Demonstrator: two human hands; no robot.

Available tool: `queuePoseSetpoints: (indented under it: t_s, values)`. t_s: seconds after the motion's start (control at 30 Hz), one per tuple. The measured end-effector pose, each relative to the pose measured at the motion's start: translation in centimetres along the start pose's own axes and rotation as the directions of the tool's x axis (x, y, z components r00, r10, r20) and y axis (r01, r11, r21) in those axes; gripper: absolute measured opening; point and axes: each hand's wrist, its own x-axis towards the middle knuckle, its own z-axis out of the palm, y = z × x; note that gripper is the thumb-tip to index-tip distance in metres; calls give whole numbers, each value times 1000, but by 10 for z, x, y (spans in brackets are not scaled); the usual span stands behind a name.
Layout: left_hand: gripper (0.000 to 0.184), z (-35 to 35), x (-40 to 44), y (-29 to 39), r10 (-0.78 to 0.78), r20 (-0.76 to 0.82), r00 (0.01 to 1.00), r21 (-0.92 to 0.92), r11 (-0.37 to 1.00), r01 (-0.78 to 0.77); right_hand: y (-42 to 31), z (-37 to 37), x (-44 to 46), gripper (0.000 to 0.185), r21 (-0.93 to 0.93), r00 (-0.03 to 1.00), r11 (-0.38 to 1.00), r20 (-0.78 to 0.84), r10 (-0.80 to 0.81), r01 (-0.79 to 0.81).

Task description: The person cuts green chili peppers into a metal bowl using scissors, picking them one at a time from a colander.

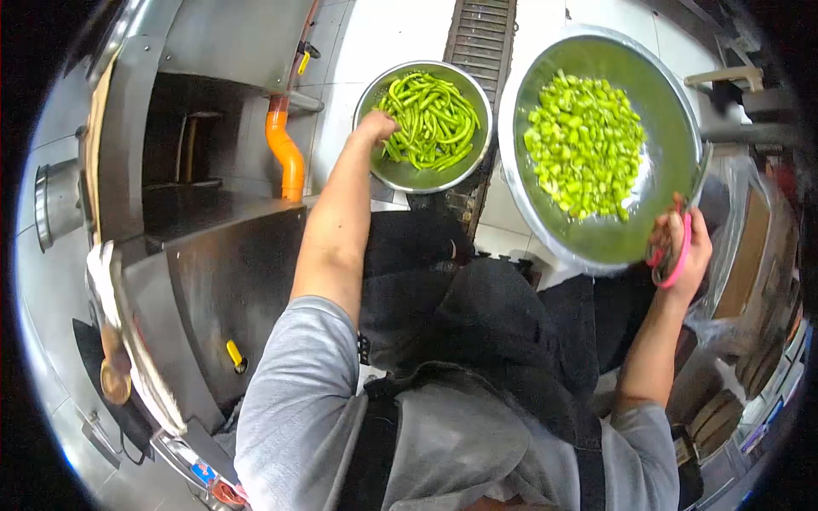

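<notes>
Whole long green peppers (430, 119) lie in the smaller steel bowl (417, 179) on the floor in front of me. My left hand (377, 127) is at this bowl's left side, its fingers bent in toward the peppers. Those fingers look closed, but their tips and anything between them are hidden. My right hand (692, 243) grips scissors (679, 260) with pink handles, blades pointing up and away at the big basin's right rim. Cut green pepper pieces (586, 140) cover much of the bottom of this large steel basin (532, 68).
A dark floor drain grate (480, 38) runs between the two bowls. To the left stand steel kitchen units (230, 43) and an orange pipe (285, 153). A plastic-wrapped cardboard piece (743, 255) is beside my right arm.
</notes>
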Motion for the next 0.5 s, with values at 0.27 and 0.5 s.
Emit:
queuePoseSetpoints:
  t_s: [0.27,0.5]
  values:
    - [58,60,94,38,240,-357,903,180,966,-186,2,-4,14,38,41,995,996,-62,-79,81]
    - [73,59,117,80,236,-315,919,445,892,-77,2,3,17,60,51,991,999,-137,6,1]
